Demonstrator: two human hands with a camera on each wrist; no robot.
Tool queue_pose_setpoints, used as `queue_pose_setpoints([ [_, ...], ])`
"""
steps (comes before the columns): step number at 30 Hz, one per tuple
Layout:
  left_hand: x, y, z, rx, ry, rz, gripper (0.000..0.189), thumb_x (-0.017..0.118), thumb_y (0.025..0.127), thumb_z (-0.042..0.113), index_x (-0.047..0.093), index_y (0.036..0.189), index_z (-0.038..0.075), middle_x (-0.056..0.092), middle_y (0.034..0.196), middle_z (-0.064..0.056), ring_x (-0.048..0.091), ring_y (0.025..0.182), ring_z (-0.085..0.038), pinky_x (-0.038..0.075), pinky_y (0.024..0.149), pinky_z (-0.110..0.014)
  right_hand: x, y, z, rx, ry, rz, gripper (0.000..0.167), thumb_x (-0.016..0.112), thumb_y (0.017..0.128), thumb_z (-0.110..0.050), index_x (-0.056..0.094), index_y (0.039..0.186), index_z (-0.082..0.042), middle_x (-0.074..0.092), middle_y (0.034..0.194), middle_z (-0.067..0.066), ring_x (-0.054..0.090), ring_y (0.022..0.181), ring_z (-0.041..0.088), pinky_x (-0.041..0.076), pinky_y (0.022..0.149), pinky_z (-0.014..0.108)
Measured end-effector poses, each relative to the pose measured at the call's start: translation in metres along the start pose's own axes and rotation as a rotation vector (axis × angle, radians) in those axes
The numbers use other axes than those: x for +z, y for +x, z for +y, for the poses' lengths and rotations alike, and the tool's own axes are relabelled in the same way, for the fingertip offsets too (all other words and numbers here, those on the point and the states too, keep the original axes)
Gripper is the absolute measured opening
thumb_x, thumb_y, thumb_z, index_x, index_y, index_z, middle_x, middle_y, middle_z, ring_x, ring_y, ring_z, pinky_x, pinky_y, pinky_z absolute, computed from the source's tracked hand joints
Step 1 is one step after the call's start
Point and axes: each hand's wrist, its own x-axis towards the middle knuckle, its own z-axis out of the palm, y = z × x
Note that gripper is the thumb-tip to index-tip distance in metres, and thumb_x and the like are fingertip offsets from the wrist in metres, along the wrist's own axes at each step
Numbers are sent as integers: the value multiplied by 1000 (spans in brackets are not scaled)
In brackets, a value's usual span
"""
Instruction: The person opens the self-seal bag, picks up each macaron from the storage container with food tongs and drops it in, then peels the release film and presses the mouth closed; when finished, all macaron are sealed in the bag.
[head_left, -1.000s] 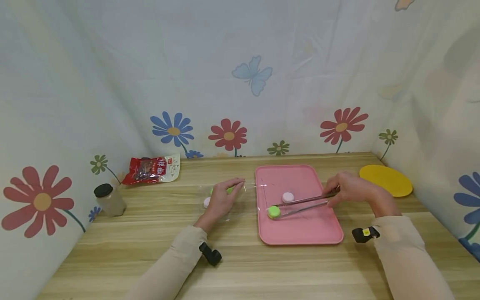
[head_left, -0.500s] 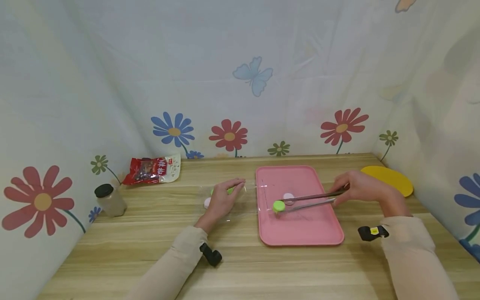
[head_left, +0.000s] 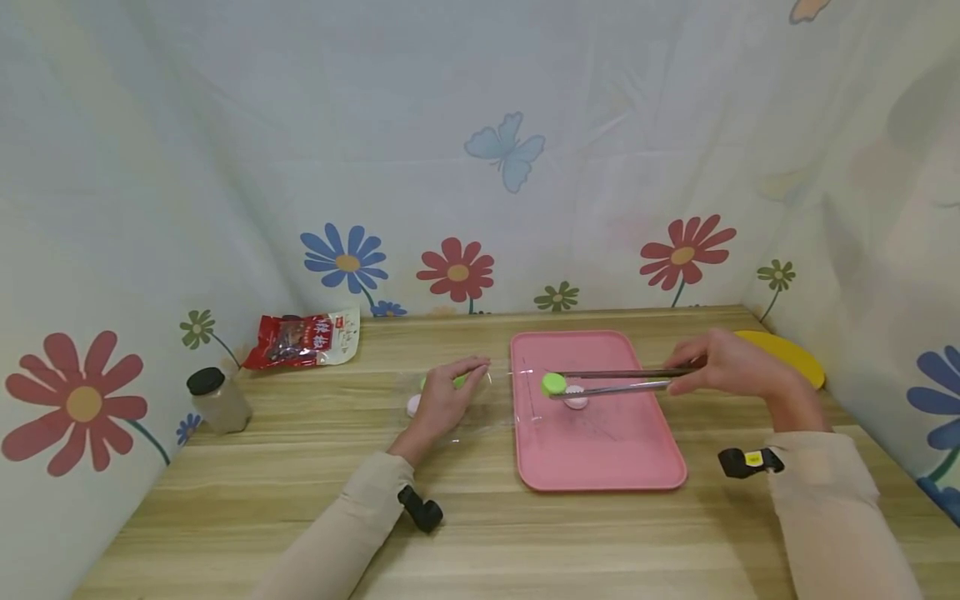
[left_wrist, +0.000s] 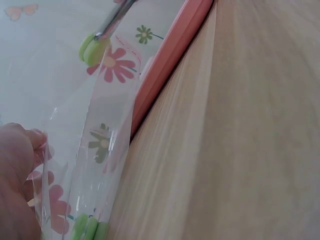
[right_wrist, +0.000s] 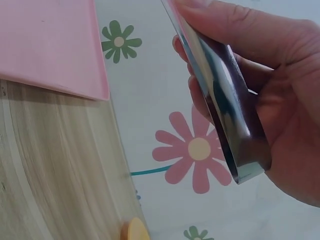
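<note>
My left hand (head_left: 444, 400) pinches the edge of a clear plastic bag (left_wrist: 97, 125), whose mouth spreads toward the tray. Inside the bag are a pale pink macaron (head_left: 413, 406) and green macarons (left_wrist: 87, 228), partly hidden by the hand in the head view. Metal tongs (head_left: 626, 388) are gripped between the thumb and fingers of my right hand (head_left: 727, 367). Their tips clasp a green macaron (head_left: 553, 383) above the left side of the pink tray (head_left: 600, 460). Another pale pink macaron (head_left: 576, 402) lies on the tray, partly behind the tongs.
A yellow oval plate (head_left: 795, 357) lies right of the tray, behind my right hand. At the back left are a red snack packet (head_left: 300, 340) and a jar (head_left: 222, 406) with a black lid. A flowered cloth hangs behind the wooden table (head_left: 480, 533).
The tongs first carried the green macaron up off the tray and slightly right, then farther back and a little left. My right hand has shifted right. The left hand stays in place.
</note>
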Motion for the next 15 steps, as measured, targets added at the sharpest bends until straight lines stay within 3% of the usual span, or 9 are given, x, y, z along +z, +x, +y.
queue_pose_setpoints([
  [11, 0, 0, 0, 0, 0, -8, 22, 64, 100, 24, 75, 117, 14, 70, 124, -4, 58, 125, -18, 47, 105, -39, 1, 1, 0, 36, -24, 64, 16, 83, 83, -17, 80, 98, -13, 69, 83, -6, 59, 73, 19, 50, 60, 27],
  [15, 1, 0, -1, -3, -4, -8, 22, 63, 100, 23, 75, 117, 13, 69, 125, -6, 59, 124, -19, 48, 105, -39, 8, 10, -4, 14, -37, 50, 22, 84, 83, -20, 79, 103, -11, 69, 85, -5, 58, 72, 18, 51, 60, 26],
])
